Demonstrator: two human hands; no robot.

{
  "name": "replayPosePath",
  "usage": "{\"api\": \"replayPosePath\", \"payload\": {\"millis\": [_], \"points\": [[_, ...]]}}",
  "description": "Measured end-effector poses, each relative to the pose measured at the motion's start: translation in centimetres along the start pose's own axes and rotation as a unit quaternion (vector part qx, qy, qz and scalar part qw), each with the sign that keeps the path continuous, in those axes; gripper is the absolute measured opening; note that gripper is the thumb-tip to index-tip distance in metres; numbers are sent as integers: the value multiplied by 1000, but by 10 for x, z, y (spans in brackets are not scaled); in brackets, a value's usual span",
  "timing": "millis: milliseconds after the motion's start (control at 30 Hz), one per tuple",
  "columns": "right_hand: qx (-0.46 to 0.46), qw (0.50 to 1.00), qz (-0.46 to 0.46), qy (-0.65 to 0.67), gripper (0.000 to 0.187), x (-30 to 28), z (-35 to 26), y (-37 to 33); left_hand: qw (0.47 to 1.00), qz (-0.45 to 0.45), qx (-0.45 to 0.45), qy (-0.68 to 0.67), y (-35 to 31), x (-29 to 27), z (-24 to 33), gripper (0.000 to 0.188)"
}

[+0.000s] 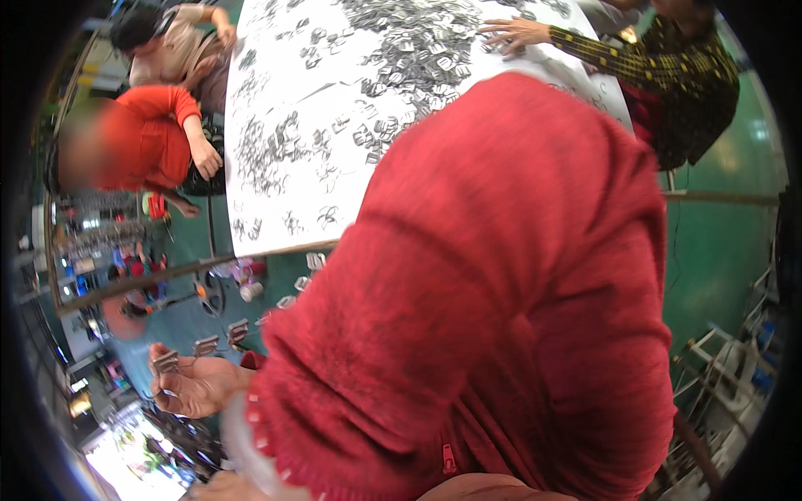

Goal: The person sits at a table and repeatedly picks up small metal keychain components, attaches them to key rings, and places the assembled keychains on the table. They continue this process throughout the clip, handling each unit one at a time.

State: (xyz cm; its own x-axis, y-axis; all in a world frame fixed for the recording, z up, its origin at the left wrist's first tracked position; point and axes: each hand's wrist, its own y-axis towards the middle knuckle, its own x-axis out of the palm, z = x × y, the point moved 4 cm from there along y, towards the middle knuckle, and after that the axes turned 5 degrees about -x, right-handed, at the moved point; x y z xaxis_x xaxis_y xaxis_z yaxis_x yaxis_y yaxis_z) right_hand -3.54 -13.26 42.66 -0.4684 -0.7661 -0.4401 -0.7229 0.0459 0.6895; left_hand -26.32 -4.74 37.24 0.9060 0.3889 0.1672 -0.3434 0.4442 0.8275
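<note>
Toward the lower left, my left hand (196,386) is closed, pinching a small metal buckle (166,361) between thumb and fingers. Its wrist runs behind my red right sleeve (376,351), which fills the middle of the picture. More flat metal buckles (238,332) hang spaced out in a row from beside that hand up toward the table edge; what links them is hard to make out. At the bottom rim, below a pale inner cuff (241,438), only part of my right hand (224,488) shows, its fingers cut off.
A white table (334,225) carries piles of dark and silver buckles (418,63). A co-worker's hand (516,35) reaches over it from the right. Two people sit along its left side, one in orange-red (154,125). Metal frames (718,359) stand at right.
</note>
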Motion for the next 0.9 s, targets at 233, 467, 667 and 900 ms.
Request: {"api": "replayPosePath", "payload": {"millis": [233, 467, 667, 900], "points": [[34, 986, 148, 61, 46, -30, 33, -49, 990, -59, 35, -125, 41, 32, -11, 12], [384, 657, 593, 265, 40, 74, 7, -289, 922, -202, 61, -324, 93, 103, -47, 11], [595, 261, 678, 343, 63, 331, 113, -330, 924, -182, 46, -332, 100, 160, -92, 16], [818, 172, 488, 250, 107, 519, 353, -275, 873, -247, -11, -421, 96, 212, -110, 16]]}}
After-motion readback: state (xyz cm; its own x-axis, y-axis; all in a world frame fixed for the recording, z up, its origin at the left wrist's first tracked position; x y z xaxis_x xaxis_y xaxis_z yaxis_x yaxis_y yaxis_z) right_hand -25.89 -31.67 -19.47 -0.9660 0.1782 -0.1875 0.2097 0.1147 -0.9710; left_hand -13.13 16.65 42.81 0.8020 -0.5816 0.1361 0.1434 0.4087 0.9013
